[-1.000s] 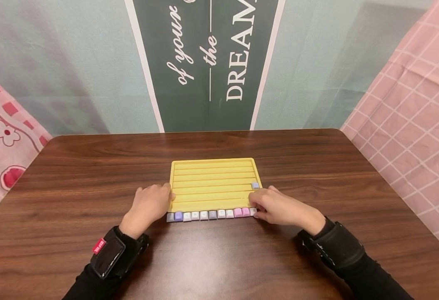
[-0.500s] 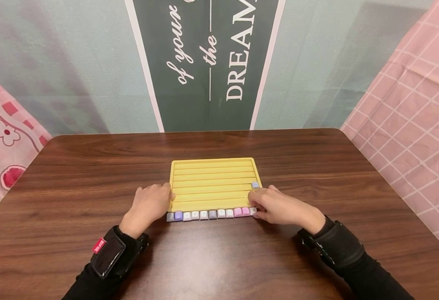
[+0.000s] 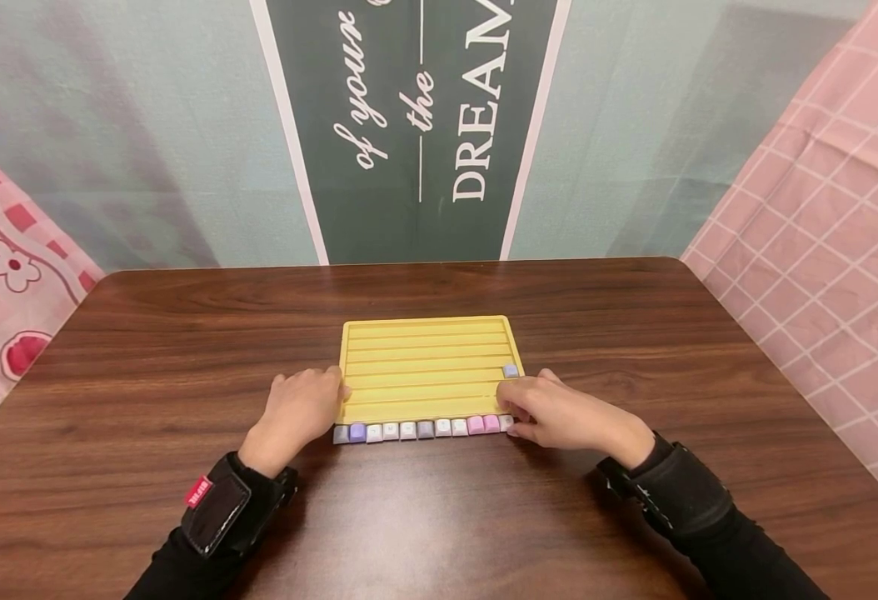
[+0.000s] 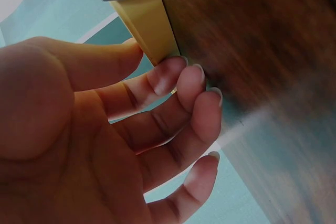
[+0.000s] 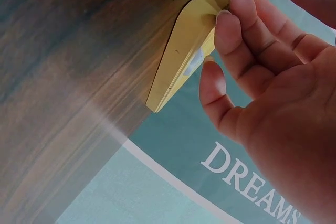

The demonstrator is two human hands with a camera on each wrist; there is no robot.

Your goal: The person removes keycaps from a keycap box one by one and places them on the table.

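A yellow ridged tray (image 3: 424,362) lies on the wooden table, with a row of pastel keycaps (image 3: 407,430) lined up along its front edge. My left hand (image 3: 302,408) pinches the tray's left edge, thumb over the rim and curled fingertips at the outer wall in the left wrist view. At the front right corner, my right hand (image 3: 559,414) bends its fingers, with its thumb on the light grey keycap (image 3: 506,423) that ends the row. Its index fingertip is hidden in the right wrist view. A lone pale blue keycap (image 3: 510,371) sits inside the tray by its right wall.
The brown wooden table (image 3: 424,517) extends around the tray on every side. Behind it hangs a teal cloth (image 3: 184,150) with a dark lettered panel (image 3: 416,225). Pink cloths flank the table, a checked one (image 3: 836,208) being on the right.
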